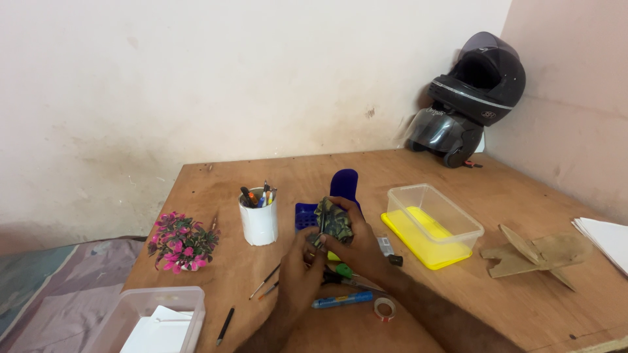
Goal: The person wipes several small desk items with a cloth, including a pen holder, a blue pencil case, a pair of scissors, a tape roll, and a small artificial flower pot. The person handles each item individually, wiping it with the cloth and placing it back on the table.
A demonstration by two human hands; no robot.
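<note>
both hands met over the middle of the wooden table (pixel 458 307). the right hand (pixel 356 245) reached in from the lower right, fingers clamped around a camouflage-patterned pouch (pixel 333 221) held upright above a blue tray (pixel 305 216). the left hand (pixel 301 271) rose from below, fingertips pinching the pouch's lower edge, near a white pen cup (pixel 259 222).

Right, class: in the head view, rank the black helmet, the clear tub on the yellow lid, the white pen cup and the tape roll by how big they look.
1. black helmet, though farthest away
2. clear tub, fairly close behind it
3. white pen cup
4. tape roll, smallest though nearest
</note>
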